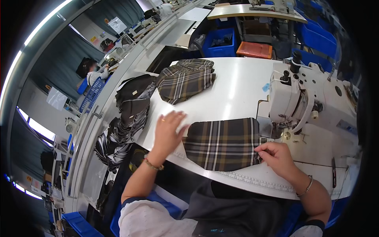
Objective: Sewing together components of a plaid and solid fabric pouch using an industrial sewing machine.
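Observation:
A plaid fabric piece (pixel 221 144) in black, olive and white lies flat on the white sewing table, just left of the sewing machine (pixel 294 94). My right hand (pixel 277 157) pinches its right edge between thumb and fingers. Raised off the table beyond the piece's left edge, my left hand (pixel 169 132) holds nothing, its fingers stretched out and slightly blurred. Farther back lies a stack of similar plaid pieces (pixel 185 79). Along the table's left edge, bunched black-and-white fabric pieces (pixel 128 114) hang in a heap.
A printed ruler strip (pixel 244 179) follows the table's front edge. Black thread snips (pixel 334 172) lie at the right. Behind the table stand a blue bin (pixel 219 44) and an orange-red container (pixel 254 50). At the far left a person (pixel 94 73) sits at another workstation.

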The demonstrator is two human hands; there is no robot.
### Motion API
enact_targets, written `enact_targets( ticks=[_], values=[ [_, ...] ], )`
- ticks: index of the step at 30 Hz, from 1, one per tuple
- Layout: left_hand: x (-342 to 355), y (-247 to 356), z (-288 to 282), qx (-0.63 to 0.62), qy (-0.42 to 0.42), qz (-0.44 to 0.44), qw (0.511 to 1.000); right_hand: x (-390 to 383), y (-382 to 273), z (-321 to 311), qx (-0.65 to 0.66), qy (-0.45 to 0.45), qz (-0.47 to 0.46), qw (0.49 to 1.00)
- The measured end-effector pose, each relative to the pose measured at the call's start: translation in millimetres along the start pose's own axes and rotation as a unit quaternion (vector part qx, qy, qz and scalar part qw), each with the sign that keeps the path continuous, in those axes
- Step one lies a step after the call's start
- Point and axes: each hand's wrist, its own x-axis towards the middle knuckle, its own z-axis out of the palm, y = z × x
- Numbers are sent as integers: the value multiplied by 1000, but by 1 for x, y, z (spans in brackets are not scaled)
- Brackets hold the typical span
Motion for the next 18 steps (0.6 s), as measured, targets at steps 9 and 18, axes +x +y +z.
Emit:
enact_targets(
  ticks=[9, 18],
  values=[
    [-15, -139, 15, -4, -191, -276, 942, -1, -6, -11, -4, -12, 13, 1000],
    [-52, -85, -8, 138, -138, -163, 967, 0, -2, -9, 3, -12, 6, 1000]
  ],
)
